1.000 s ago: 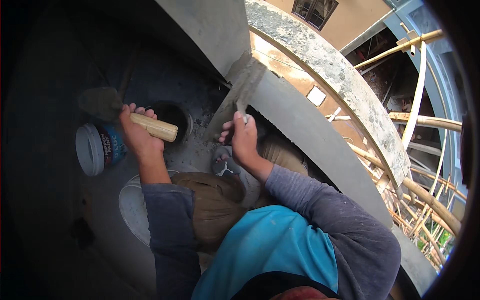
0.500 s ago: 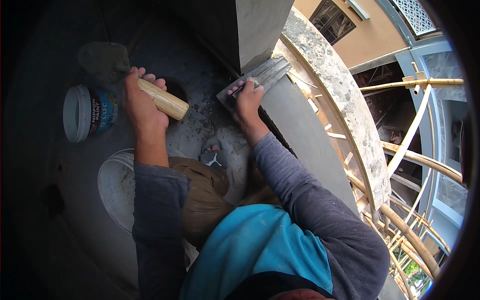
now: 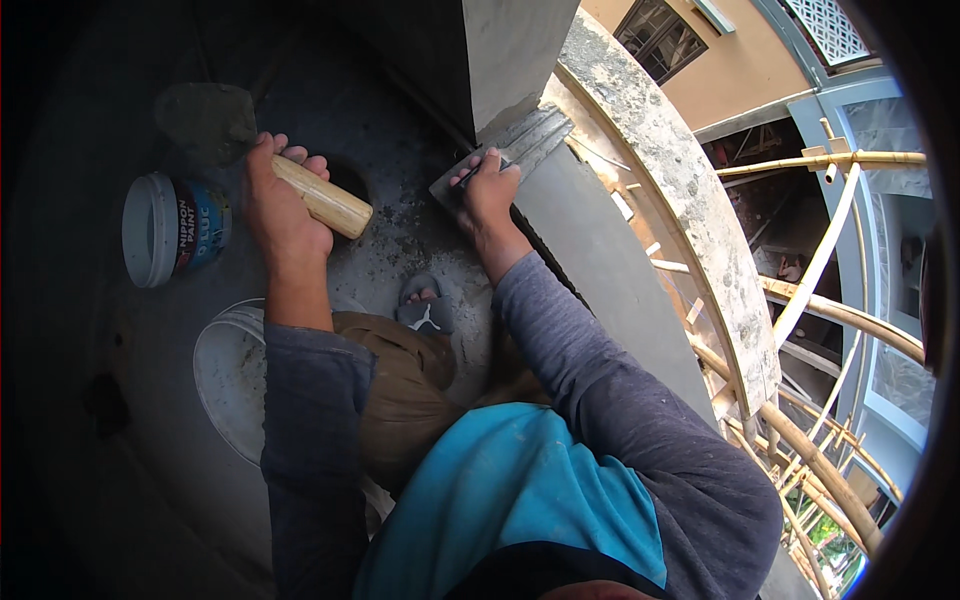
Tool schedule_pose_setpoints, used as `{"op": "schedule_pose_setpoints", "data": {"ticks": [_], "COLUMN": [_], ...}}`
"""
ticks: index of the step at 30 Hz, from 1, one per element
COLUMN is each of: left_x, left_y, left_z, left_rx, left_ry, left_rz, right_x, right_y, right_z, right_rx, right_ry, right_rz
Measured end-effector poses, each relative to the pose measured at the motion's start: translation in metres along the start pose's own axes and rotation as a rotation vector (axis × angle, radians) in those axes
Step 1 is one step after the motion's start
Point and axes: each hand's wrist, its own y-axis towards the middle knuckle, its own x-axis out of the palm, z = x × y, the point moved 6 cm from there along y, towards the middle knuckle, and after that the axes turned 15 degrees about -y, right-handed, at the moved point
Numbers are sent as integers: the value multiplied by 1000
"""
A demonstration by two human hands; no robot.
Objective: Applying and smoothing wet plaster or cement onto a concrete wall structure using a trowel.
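My left hand (image 3: pixel 285 215) grips the pale wooden handle of a trowel, whose rounded grey blade (image 3: pixel 205 122) points away to the far left in shadow. Closed around the handle of a flat plastering float (image 3: pixel 532 140) is my right hand (image 3: pixel 487 195). The float lies on the smooth grey top of a low wall (image 3: pixel 610 270), right beside the foot of a grey pillar (image 3: pixel 515 60). My right fingers cover most of the float's handle.
A paint bucket (image 3: pixel 150 235) lies tilted at the left, and a larger white bucket (image 3: pixel 228 370) stands by my left forearm. My sandalled foot (image 3: pixel 425 305) rests on the gritty floor. Beyond the wall run a rough concrete ledge (image 3: pixel 660 150) and bamboo scaffolding (image 3: pixel 840 320).
My right hand and the float have shifted slightly left along the wall top. The left hand still holds the trowel in nearly the same place.
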Motion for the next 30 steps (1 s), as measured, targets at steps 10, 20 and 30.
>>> {"op": "schedule_pose_setpoints", "data": {"ticks": [10, 20, 30], "left_x": [1, -5, -3], "left_y": [-9, -8, -6], "left_z": [9, 11, 6], "left_rx": [26, 36, 24], "left_ry": [4, -16, -21], "left_rz": [12, 32, 17], "right_x": [-50, -6, -16], "right_y": [-42, -28, -81], "right_z": [6, 7, 46], "right_rx": [-52, -72, 39], "right_ry": [4, -66, -128], "right_rz": [106, -23, -132]}}
